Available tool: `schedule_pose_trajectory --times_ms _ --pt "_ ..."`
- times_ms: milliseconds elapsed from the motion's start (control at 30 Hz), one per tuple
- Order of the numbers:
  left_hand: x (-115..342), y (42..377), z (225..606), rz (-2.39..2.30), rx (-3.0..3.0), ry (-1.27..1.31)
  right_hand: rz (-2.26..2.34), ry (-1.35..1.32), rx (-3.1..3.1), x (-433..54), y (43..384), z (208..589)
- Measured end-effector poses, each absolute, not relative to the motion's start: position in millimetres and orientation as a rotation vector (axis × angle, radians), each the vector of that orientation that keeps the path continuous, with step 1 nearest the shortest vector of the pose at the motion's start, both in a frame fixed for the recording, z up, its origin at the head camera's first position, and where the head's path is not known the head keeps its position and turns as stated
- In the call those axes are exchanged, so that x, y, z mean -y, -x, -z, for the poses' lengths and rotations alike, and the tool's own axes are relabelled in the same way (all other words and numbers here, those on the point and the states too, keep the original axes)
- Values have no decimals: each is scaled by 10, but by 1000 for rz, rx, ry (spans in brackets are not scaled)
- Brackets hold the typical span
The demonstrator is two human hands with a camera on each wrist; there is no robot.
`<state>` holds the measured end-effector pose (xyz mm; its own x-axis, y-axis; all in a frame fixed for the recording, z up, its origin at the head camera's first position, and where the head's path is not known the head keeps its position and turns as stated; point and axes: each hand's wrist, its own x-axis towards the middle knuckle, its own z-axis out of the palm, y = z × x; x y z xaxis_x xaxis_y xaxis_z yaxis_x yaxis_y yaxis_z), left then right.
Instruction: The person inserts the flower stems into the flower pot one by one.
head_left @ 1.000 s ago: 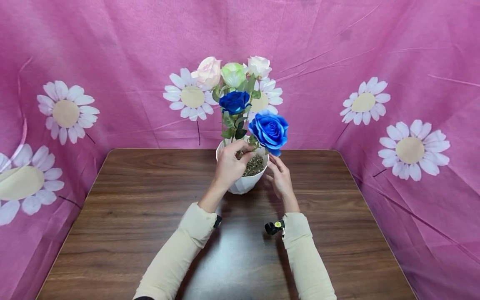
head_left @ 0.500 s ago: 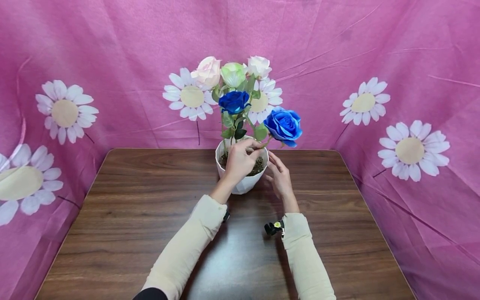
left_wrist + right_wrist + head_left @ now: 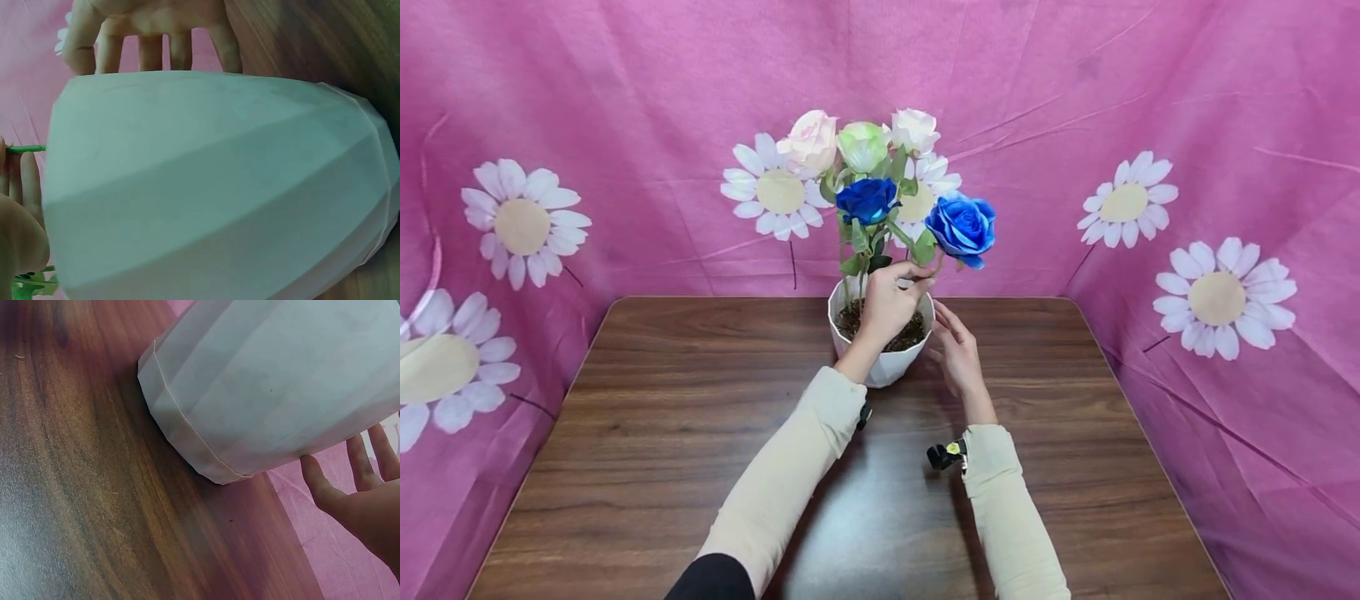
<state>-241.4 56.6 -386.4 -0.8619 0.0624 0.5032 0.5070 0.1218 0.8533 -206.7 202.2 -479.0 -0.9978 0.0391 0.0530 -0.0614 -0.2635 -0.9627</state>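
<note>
A white faceted flower pot [image 3: 895, 367] filled with brown soil [image 3: 910, 333] stands on the table. My left hand [image 3: 889, 304] is above the soil and pinches the stem of a bright blue rose [image 3: 961, 229] that leans right. In the left wrist view the green stem [image 3: 28, 149] shows at the fingers, just past the pot's rim. My right hand [image 3: 958, 350] rests its extended fingertips [image 3: 312, 465] on the pot's right side. A darker blue rose [image 3: 867, 202], a pink rose [image 3: 810, 142], a green-white rose [image 3: 862, 147] and a white rose [image 3: 914, 131] stand in the pot.
The dark wooden table [image 3: 662, 400] has its back edge right behind the pot. A pink cloth [image 3: 662, 100] printed with large white daisies hangs around the back and sides.
The left hand has moved up and slightly right. The bright blue rose first swung right, then rose higher and tilted more upright. The right hand and the pot have stayed in place.
</note>
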Motion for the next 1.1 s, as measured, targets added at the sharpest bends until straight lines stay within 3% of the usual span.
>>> schedule_pose_trajectory --times_ms 767,1100 --pt "-527 2488 3950 1876 2116 408 -2485 9 1825 -2030 2093 4817" --pt "-479 2470 3971 1615 2247 392 -2500 17 1815 -2030 2092 4812"
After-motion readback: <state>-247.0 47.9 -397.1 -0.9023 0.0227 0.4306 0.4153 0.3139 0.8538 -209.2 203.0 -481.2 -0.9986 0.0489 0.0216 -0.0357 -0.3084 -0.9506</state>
